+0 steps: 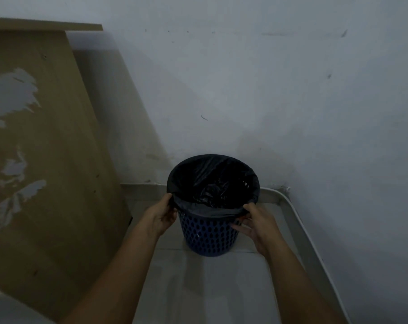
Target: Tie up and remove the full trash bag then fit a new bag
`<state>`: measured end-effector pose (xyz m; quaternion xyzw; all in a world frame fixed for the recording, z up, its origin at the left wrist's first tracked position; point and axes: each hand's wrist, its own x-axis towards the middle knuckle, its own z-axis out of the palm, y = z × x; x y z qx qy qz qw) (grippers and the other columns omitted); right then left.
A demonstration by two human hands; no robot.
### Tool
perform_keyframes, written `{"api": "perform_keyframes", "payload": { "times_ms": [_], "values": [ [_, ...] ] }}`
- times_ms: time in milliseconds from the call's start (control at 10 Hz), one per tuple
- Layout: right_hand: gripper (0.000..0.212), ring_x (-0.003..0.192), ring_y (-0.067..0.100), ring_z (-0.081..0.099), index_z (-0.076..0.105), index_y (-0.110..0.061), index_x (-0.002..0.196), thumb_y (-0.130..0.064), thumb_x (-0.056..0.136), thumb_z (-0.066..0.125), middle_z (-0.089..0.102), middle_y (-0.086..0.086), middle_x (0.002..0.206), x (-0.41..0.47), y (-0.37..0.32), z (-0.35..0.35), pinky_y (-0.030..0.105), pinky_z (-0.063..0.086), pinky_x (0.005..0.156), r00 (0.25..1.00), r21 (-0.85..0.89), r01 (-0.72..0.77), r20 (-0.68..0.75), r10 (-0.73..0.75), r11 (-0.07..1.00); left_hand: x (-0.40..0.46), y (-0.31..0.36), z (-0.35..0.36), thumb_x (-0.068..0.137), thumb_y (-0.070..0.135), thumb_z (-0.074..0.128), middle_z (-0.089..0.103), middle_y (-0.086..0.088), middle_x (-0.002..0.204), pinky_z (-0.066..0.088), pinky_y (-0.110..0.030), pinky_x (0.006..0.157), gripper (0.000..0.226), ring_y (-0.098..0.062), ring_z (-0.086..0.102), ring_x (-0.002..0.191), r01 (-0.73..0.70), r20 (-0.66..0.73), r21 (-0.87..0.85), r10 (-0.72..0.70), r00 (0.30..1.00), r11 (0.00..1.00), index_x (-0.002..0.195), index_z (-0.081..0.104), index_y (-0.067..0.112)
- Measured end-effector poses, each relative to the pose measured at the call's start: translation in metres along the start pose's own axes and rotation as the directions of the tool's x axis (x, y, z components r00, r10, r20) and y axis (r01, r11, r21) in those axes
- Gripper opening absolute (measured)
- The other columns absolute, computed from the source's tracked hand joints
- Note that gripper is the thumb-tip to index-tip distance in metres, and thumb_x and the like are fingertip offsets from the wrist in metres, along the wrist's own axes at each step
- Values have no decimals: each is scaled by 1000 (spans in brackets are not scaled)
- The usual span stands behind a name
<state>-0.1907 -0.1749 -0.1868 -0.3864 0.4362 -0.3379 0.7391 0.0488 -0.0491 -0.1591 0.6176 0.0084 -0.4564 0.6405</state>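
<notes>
Glossy bag (212, 181) lining perforated bin (207, 232)

The room was dim, lit only faintly, and a pale grey-white plastered wall (256, 78), flecked with small dark marks and scuffs, filled most of the view. To the left of that wall stood a tall tan wooden board panel (46, 148) under a flat overhanging top, its surface veneer peeled away in ragged pale patches and its shadow thrown onto the plaster beside it. Below the wall lay a light grey tiled floor (210, 288), edged by a low pale skirting strip (298, 220) running along the wall's foot.
</notes>
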Motion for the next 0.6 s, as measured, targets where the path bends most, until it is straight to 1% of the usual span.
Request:
{"api": "perform_keyframes", "payload": {
  "times_ms": [100,200,300,400,500,600],
  "values": [
    [28,88,30,76,75,-5,107,-31,99,71,77,16,104,-1,-3,3,49,68,75,998,-125,21,-59,-29,992,3,-3,-4,106,36,59,68,-1,74,50,-22,57,29,-11,53,66,-53,-32,85,56,998,995,91,66,12],
    [40,88,29,77,74,-1,108,-39,98,69,79,18,100,-6,-10,9,46,68,77,992,-273,17,-116,-51,962,2,-5,-13,102,41,64,74,-2,99,54,-28,65,35,-13,67,83,-127,-104,209,151,983,970,118,59,10],
    [47,75,26,70,71,-7,81,-50,97,60,76,11,79,-14,-23,13,38,56,70,986,-552,3,-137,-94,834,-1,-3,-18,104,55,54,74,-7,116,57,-40,79,64,-23,68,99,-170,-130,390,237,963,905,146,46,7],
    [55,109,35,64,68,-8,107,-60,94,57,68,18,114,-19,-36,20,46,52,89,912,-826,-67,-278,-301,560,-2,6,-24,104,64,40,63,-22,132,53,-50,98,77,-40,62,117,-237,-171,591,407,897,771,144,45,0],
    [62,133,39,44,54,-5,141,-51,100,56,53,21,145,-18,-56,35,50,43,105,765,-929,119,-140,-629,351,-5,19,-23,96,77,32,52,-22,149,42,-53,112,91,-41,50,135,-351,-38,798,622,782,490,150,44,6],
    [64,147,36,35,48,-9,154,-52,107,46,44,18,160,-9,-75,52,49,32,120,774,-960,276,200,-600,37,-6,33,-7,94,83,21,13,-8,174,12,-58,126,93,-38,13,158,-348,175,927,660,730,139,166,20,24]
  ]
}}
